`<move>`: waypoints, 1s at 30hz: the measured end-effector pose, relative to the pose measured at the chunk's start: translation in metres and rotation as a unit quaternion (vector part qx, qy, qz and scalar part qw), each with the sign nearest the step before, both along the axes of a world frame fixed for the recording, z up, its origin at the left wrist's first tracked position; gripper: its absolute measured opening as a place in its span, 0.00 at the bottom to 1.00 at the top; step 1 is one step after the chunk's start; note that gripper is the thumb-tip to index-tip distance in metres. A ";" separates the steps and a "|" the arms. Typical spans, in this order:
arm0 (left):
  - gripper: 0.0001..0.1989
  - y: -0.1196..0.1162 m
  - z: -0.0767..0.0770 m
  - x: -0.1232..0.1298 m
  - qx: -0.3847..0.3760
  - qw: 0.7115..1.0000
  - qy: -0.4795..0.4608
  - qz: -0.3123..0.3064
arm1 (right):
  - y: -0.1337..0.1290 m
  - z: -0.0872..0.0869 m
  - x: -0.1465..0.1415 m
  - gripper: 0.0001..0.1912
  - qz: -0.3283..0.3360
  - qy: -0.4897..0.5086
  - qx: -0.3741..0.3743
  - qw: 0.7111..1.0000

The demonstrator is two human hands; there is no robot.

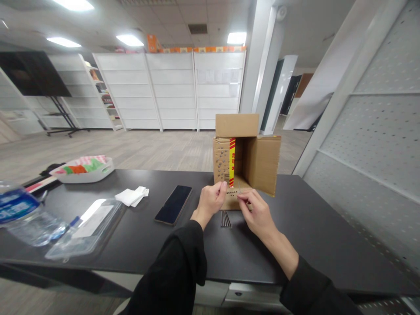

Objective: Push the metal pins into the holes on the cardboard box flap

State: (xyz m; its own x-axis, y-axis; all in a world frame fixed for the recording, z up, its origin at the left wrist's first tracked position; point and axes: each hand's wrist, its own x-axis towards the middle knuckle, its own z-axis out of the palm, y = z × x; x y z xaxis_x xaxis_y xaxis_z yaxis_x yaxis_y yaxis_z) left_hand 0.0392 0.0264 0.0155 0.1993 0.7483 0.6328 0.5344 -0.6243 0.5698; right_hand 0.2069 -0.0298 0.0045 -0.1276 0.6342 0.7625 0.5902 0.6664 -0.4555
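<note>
Box (251, 159) sits by the table's (315, 227) far edge, right of middle, mouth facing the near edge, probably so both hands can work at the opening. Bottom flap (230, 202) points to the near edge, likely to keep its holes in reach. Right hand (257, 213) pinches what looks like a thin, pale rod (239, 187) upright over that flap, fingertip hold probably for fine aiming. Left hand (211, 200) curled beside the left flap (221, 162), contents hidden, can't tell if it grips anything. Nails (226, 219) lined up between bottom flap and near edge, presumably for easy pickup. Box: brown cardboard, flaps spread, left flap dotted with dark spots, red-yellow tape (232, 162) alongside.
</note>
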 end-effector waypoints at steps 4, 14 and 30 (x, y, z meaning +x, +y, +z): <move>0.23 0.000 0.000 0.000 -0.005 1.000 -0.003 0.001 | -0.017 -0.004 0.004 0.06 0.026 -0.038 -0.055 0.997; 0.23 0.000 0.000 0.001 -0.011 1.000 -0.001 0.003 | -0.043 -0.013 0.006 0.08 0.078 -0.099 -0.138 0.982; 0.23 -0.001 0.001 0.001 -0.009 1.000 0.001 0.008 | -0.041 -0.016 0.000 0.09 0.062 -0.168 -0.133 0.975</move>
